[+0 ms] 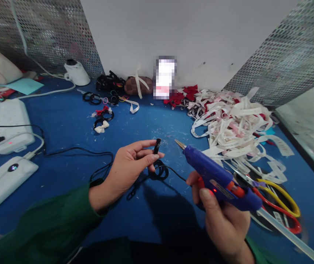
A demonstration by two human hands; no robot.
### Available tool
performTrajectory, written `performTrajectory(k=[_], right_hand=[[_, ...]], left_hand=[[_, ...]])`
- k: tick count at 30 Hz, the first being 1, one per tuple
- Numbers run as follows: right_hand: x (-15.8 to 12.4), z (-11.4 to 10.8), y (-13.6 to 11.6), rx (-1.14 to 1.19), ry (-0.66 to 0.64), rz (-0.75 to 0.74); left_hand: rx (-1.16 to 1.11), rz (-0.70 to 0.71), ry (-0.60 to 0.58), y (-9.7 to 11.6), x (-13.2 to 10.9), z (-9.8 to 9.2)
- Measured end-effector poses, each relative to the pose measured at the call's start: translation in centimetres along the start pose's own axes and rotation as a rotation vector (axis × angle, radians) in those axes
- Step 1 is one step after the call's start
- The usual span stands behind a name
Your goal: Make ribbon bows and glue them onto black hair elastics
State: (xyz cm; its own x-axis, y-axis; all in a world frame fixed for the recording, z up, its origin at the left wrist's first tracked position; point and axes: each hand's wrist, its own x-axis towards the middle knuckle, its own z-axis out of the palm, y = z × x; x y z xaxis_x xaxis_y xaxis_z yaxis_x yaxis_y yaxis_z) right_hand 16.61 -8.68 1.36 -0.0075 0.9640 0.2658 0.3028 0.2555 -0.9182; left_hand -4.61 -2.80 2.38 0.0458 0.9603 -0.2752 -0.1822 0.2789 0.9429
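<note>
My left hand (130,165) pinches a small black piece (157,146) between thumb and forefinger, with black hair ties (159,171) looped under its lower fingers. My right hand (223,216) grips a blue hot glue gun (217,178). Its metal nozzle (180,144) points left toward the black piece, a short gap away. A clear glue stick (289,234) sticks out of the gun's back, and a red light glows on its body. Both forearms wear green sleeves.
A heap of white and pink ribbon strips (239,124) fills the right side. Yellow and red scissors (278,201) lie beside it. Black hair ties and small bows (103,117) sit further back. A white power strip (9,124), a white device (2,179) and black cables (71,150) are on the left.
</note>
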Motion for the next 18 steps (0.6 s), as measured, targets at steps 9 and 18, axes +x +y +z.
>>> performTrajectory(k=[9,18], right_hand=[[2.9,1.0,1.5,0.354,0.049,0.652],[4.4,1.6,3.1,0.4,-0.145,0.718]], left_hand=[[-0.055,-0.024,-0.016,0.2,0.0,-0.3],[-0.143,0.012,0.002,-0.3,1.1,-0.7]])
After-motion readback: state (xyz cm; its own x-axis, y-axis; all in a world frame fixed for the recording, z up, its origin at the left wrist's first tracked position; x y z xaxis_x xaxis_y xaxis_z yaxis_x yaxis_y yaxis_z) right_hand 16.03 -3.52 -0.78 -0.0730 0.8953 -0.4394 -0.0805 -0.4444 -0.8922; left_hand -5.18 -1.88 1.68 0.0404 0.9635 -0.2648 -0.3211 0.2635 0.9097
